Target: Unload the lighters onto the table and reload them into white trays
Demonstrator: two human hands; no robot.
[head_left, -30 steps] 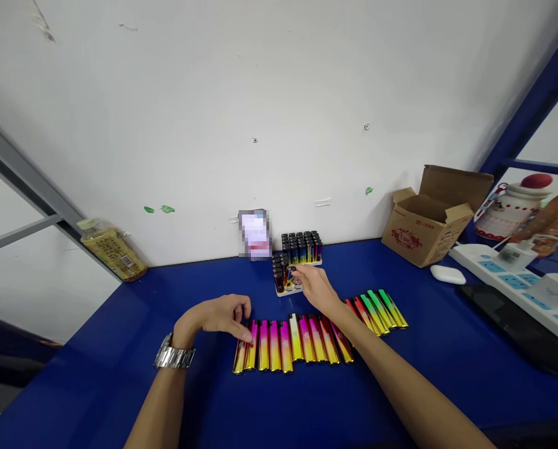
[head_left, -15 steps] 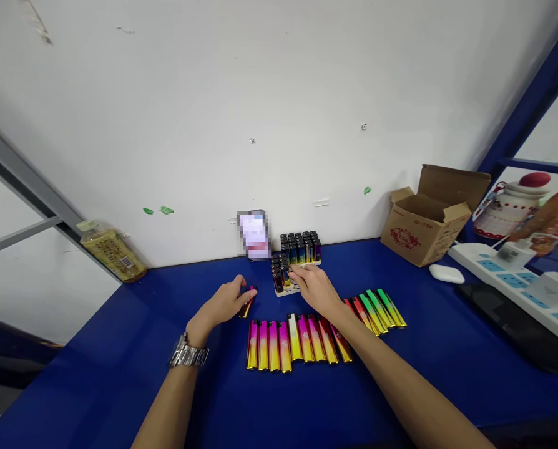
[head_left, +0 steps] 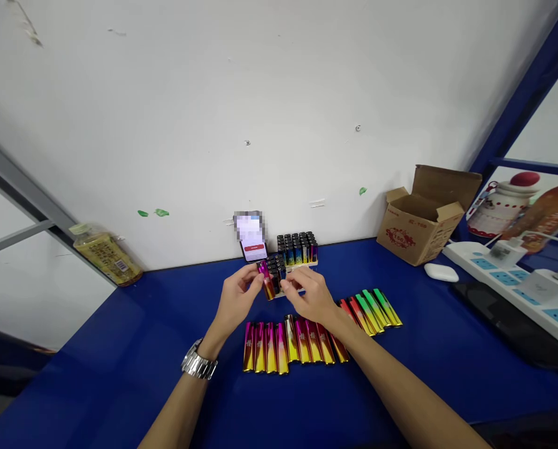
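Note:
Between the thumb and fingers of my left hand (head_left: 239,296) is a pink-and-gold lighter (head_left: 266,280), raised and tilted in front of the small tray. My right hand (head_left: 313,298) is closed, its fingertips by the black-topped lighters (head_left: 274,265) in the front tray (head_left: 281,295); what they pinch, if anything, is hidden. Behind it stands another tray (head_left: 309,264) with several upright black-topped lighters (head_left: 298,248). Nearer me lies a row of pink, red and gold lighters (head_left: 281,349). To its right lie green-and-gold lighters (head_left: 375,310) and red-and-gold ones (head_left: 361,317).
A phone (head_left: 251,237) leans on the wall behind the trays. An opened cardboard box (head_left: 412,234), a white case (head_left: 441,272), a power strip (head_left: 508,280) and a black flat object (head_left: 508,324) are on the right. At far left a yellow bottle (head_left: 108,255) leans.
My left hand has lifted the pink-and-gold lighter off the table and brought it up to the front tray. My right hand has shifted slightly, staying at the tray. The view moved a little.

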